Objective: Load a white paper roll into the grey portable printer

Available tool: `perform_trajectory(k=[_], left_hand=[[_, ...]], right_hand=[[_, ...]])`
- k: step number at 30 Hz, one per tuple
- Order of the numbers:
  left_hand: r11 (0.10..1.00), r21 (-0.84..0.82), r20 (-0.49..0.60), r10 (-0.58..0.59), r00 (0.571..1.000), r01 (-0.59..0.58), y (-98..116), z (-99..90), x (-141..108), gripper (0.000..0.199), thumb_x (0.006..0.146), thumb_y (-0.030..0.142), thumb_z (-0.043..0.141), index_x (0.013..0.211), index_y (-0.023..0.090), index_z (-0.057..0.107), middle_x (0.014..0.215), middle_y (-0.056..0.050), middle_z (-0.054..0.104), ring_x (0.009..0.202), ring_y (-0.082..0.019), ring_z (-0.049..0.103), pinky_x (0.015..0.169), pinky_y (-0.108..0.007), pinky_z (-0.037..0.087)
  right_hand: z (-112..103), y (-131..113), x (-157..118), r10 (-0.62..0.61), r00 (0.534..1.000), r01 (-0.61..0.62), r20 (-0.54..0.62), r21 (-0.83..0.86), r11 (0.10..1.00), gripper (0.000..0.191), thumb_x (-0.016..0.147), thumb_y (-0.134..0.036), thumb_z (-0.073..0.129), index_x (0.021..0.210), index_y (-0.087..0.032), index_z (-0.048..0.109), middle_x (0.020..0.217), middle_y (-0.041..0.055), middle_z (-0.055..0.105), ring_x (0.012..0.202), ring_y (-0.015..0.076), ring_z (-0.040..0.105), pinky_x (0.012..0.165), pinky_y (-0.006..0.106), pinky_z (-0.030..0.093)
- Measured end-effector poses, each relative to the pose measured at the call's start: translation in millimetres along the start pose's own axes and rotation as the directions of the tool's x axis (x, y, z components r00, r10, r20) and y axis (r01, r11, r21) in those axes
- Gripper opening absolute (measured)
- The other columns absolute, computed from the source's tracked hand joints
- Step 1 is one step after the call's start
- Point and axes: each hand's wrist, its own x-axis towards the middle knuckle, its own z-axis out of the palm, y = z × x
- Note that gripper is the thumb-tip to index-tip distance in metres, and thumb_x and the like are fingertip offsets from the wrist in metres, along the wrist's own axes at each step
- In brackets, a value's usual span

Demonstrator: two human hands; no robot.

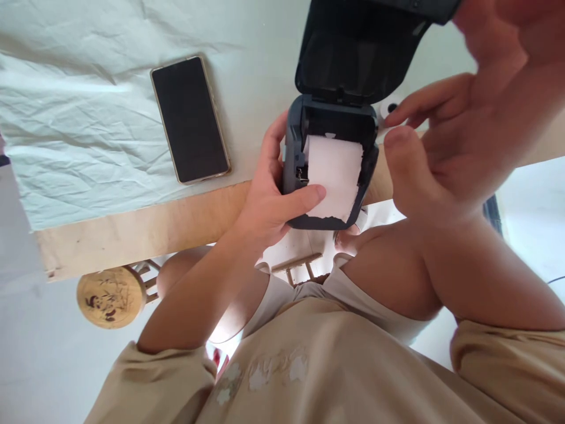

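Note:
A small dark portable printer (291, 171) is held over the table's front edge, its black lid (353, 53) swung up. Inside the bay lies a white paper roll (335, 171) with a torn, ragged lower edge. My left hand (276, 206) grips the printer from its left side, thumb pressed on the paper. To the right of the printer, my right hand (459, 129) is spread, thumb and fingers apart, slightly blurred. Its upper fingers are close to the lid's corner; I cannot tell whether they touch it. Behind its fingertips a small white roll with a dark core (388, 109) is partly hidden.
A phone (189, 118) with a dark screen lies left of the printer on a pale green cloth (88, 135). The wooden table edge (145, 227) runs below the cloth. A round wooden stool (112, 297) stands at lower left, beside my legs.

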Motion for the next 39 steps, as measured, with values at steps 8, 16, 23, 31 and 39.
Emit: perform_trajectory(k=[8,16,23,31,39], left_hand=[[0.997,0.075,-0.027,-0.018,0.999,0.020,-4,-9.1,1,0.080,0.073,0.025,0.085,0.141,0.034,0.045,0.118,-0.001,0.068,0.103,-0.021,0.072,0.078,-0.030,0.060],[0.996,0.049,-0.055,-0.070,0.996,0.072,2,-2.9,-2,0.077,0.073,0.027,0.085,0.141,0.036,0.049,0.111,-0.001,0.070,0.103,-0.023,0.072,0.083,-0.033,0.060],[0.992,-0.119,-0.078,0.019,0.997,-0.028,-1,12.3,-3,0.060,0.079,0.030,0.079,0.133,0.031,0.053,0.107,-0.002,0.068,0.093,-0.020,0.072,0.072,-0.030,0.062],[0.994,-0.071,-0.055,-0.092,0.994,0.088,5,12.7,-5,0.023,0.085,0.035,0.070,0.104,0.022,0.066,0.084,-0.003,0.064,0.062,-0.016,0.064,0.052,-0.028,0.055],[0.996,-0.032,-0.147,-0.082,0.986,0.079,3,14.6,-2,0.020,0.080,0.033,0.072,0.096,0.023,0.066,0.072,0.000,0.060,0.056,-0.014,0.061,0.047,-0.024,0.048]], right_hand=[[8,-13,3,-0.171,0.980,0.157,-0.103,-0.128,0.979,0.045,0.099,-0.035,0.056,0.138,-0.055,0.049,0.142,-0.0061,0.046,0.140,0.0174,0.053,0.065,0.017,0.055],[5,-5,-2,-0.117,0.990,0.118,-0.084,0.016,0.993,0.037,0.096,-0.041,0.057,0.133,-0.044,0.057,0.135,-0.0025,0.051,0.112,0.0145,0.064,0.060,0.019,0.053],[8,0,0,-0.124,0.982,0.124,0.142,0.014,0.992,0.039,0.090,-0.030,0.063,0.128,-0.026,0.058,0.138,0.0057,0.057,0.108,0.0154,0.062,0.058,0.021,0.047],[10,-3,-3,-0.063,0.958,0.027,0.280,0.130,0.991,0.055,0.088,-0.043,0.070,0.135,-0.029,0.047,0.130,0.0044,0.055,0.086,0.0089,0.056,0.058,0.021,0.044],[11,1,-1,-0.080,0.957,0.038,0.278,0.153,0.987,0.057,0.084,-0.033,0.074,0.134,-0.028,0.048,0.123,0.0007,0.053,0.074,0.0030,0.046,0.051,0.017,0.035]])
